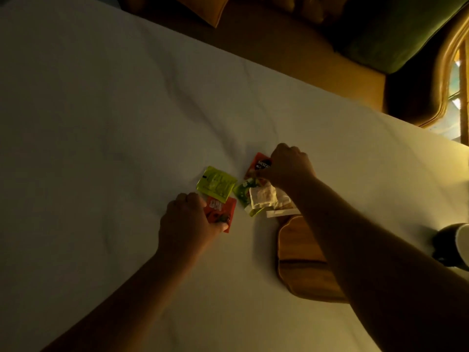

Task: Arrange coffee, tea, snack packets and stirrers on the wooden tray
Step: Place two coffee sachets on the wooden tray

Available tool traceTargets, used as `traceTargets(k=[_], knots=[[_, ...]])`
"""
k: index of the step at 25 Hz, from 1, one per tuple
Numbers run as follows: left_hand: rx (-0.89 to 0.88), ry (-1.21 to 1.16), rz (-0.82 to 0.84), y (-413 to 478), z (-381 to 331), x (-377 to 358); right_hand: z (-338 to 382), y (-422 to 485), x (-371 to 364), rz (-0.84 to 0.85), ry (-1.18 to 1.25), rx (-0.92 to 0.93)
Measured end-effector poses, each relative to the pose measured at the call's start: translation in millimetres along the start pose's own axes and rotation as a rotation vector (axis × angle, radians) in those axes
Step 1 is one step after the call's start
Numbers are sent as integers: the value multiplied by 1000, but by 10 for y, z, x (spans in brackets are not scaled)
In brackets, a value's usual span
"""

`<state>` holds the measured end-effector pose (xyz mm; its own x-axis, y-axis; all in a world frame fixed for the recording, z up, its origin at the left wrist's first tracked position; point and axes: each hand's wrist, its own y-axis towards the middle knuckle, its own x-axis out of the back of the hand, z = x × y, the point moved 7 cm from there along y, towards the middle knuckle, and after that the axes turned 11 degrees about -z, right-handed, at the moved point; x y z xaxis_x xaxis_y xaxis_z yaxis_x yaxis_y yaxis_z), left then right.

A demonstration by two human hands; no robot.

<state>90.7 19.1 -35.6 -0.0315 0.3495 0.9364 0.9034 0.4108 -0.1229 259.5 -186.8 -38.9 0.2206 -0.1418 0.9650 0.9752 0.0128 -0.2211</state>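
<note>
On the white sheet, my left hand point(186, 221) pinches a red snack packet point(220, 210) at its near edge. A yellow-green packet point(215, 184) lies just beyond it. My right hand point(288, 166) closes its fingers on a red coffee sachet point(258, 163). Below that hand sit a green packet point(243, 195), a white paper packet point(262, 196) and paper-wrapped stirrers point(279, 213). The wooden tray point(299, 252) lies near my right forearm, partly hidden by it, with nothing visible on it.
A dark mug with a white inside point(454, 246) stands at the right edge. The bed's far edge runs diagonally, with a brown floor and a green cushion point(396, 29) beyond. Wide bare sheet point(88, 110) lies to the left.
</note>
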Motion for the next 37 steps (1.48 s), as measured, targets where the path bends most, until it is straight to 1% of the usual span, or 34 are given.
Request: traceTargets(k=[1,2,4,6,8,11,12,14,15,16,18,19,21,23,25,26,29,30,34,37], knots=[[29,-36,14,12,17,-4,-3,6,17,-20,-29,26],[56,-67,21,23,24,-10,-6,-15,57,-75,-22,50],[103,-110,24,58,43,-24,4,-107,180,-223,67,106],[157,-144,61,88,75,-53,26,-213,271,-289,190,163],[249,-282,132,86,99,-87,-21,-299,363,-279,371,132],[394,-667,216,-16,71,-90,-238,-517,542,-246,705,-8],[417,-765,258,-90,21,-82,-340,-624,579,-218,820,-47],[448,-897,329,-263,-78,-84,-587,-860,569,-143,1007,-146],[449,-921,332,-330,-124,-82,-731,-982,534,-102,1056,-203],[423,-901,318,-374,-178,-77,-883,-1099,477,-63,1087,-261],[332,-786,304,-430,-332,-98,-1218,-1322,343,-8,1115,-371],[311,-765,322,-457,-414,-130,-1379,-1423,280,10,1115,-422],[295,-800,392,-522,-618,-193,-1667,-1610,169,37,1150,-533],[215,-810,470,-587,-852,-225,-1882,-1768,94,75,1216,-629],[140,-820,543,-658,-1053,-233,-1996,-1877,39,120,1259,-660],[139,-826,544,-684,-1123,-234,-2038,-1916,23,134,1271,-672],[81,-766,446,-690,-1292,-328,-2127,-1988,-1,149,1317,-706],[84,-783,430,-708,-1345,-362,-2141,-1999,-6,158,1334,-708],[112,-852,475,-789,-1440,-519,-2183,-2011,-54,214,1372,-707],[81,-783,438,-790,-1447,-608,-2188,-1976,-70,220,1311,-666]])
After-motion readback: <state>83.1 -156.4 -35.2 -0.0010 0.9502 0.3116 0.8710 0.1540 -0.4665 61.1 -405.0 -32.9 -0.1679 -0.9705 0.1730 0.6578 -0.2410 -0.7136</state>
